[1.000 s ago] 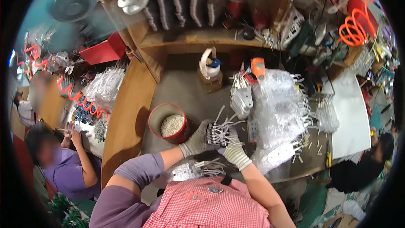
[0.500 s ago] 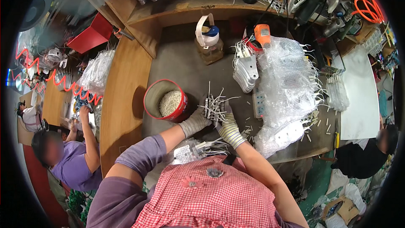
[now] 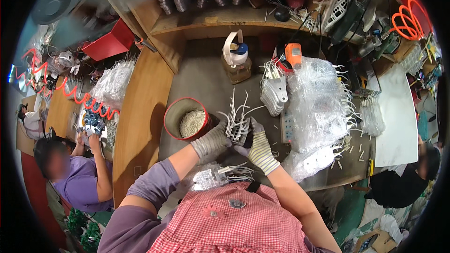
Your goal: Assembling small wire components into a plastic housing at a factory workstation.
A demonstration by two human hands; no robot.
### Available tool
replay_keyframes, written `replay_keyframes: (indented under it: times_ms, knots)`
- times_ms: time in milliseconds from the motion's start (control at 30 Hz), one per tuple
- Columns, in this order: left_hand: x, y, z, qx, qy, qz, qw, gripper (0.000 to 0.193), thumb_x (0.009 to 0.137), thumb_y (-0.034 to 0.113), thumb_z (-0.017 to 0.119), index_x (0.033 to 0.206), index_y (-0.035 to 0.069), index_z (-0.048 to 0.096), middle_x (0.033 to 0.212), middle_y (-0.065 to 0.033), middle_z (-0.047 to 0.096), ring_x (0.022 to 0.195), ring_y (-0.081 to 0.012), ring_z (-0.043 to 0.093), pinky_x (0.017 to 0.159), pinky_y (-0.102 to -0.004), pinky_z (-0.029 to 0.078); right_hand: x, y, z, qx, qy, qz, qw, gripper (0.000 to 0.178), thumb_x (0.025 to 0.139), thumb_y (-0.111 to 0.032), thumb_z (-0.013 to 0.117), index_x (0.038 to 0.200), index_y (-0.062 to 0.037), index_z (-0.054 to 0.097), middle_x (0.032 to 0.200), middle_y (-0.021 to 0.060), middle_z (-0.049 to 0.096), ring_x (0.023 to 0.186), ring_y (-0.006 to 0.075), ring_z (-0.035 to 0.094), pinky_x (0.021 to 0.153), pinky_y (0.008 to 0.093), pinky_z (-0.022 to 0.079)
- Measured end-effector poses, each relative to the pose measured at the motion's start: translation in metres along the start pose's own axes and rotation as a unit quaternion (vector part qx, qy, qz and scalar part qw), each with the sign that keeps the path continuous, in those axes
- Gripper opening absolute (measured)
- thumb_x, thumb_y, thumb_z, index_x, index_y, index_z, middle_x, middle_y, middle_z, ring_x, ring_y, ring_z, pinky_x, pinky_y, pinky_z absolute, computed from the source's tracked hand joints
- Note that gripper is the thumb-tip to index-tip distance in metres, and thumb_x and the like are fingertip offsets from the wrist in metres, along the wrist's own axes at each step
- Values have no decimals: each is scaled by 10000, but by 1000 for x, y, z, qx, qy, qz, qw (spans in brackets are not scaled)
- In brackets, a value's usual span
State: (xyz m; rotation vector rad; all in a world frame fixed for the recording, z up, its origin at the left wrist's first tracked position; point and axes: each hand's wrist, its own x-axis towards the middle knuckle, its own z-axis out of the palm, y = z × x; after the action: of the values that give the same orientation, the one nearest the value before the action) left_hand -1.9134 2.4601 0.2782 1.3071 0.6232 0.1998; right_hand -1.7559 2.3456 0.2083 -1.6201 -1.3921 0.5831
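My left hand (image 3: pixel 212 141), in a grey knit glove, and my right hand (image 3: pixel 260 149), in a striped one, grip a bundle of dark, ridged parts with white wires (image 3: pixel 239 130) between them. The wires fan upward and to the sides. Fingertips are partly hidden behind the bundle. Left of my hands stands a red bucket (image 3: pixel 174 113), tilted in view, holding many short white tubes (image 3: pixel 192 123). Just below my wrists, close to my apron, lie bubble-wrapped plates with white wires (image 3: pixel 206 179).
Bubble-wrapped packs (image 3: pixel 313 105) cover the table's right side, beside a stack of wired plates (image 3: pixel 273 94) and a power strip (image 3: pixel 285 129). A handled jar (image 3: pixel 237 71) stands at the back. Loose tubes (image 3: pixel 361 152) lie at right. Co-workers sit left (image 3: pixel 82 178) and right (image 3: pixel 398 182).
My head view has shifted, so the table sits lower in the picture. Between my hands the bundle has turned, and its wires now stand up more. Both hands still hold it.
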Motion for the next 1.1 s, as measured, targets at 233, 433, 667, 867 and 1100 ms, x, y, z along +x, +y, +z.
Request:
replay_keyframes:
  times_ms: [233,433,667,867,1100]
  knots:
    - [-10,58,-5,-15,-11,-41,999,641,863,55,660,1442,-17,395,1264,-69,620,1126,-155,587,978,-300,485,32,-28,-36,295,-46,159,941,831,717,-263,832,1377,53,438,1230,133,614,1123,220,593,1008,346,461]
    - [-58,81,5,-310,70,11,948,599,937,138,636,1460,-17,387,1375,-145,541,1227,-217,542,1065,-335,431,107,-73,-98,538,-170,130,815,794,780,-499,774,1363,-16,533,1232,91,647,1141,203,623,982,364,512]
    - [-122,28,14,515,164,150,828,705,773,272,744,1369,-5,486,1335,-211,551,1279,-385,487,1068,-529,391,313,-130,-185,506,-36,155,848,538,776,-604,733,1104,-197,610,947,-22,672,657,121,567,494,255,360]
    - [-143,-30,19,511,273,113,807,754,721,343,763,1352,14,513,1337,-212,552,1268,-423,477,1075,-529,374,448,-178,-190,439,83,223,867,388,807,-554,738,891,-203,598,695,-30,570,563,133,526,420,228,332]
    - [-145,-41,24,450,333,105,822,738,727,299,763,1358,18,502,1318,-217,551,1266,-427,469,1059,-546,381,524,-172,-176,342,106,174,917,477,831,-515,713,1193,-219,621,1136,42,584,939,229,550,648,379,537]
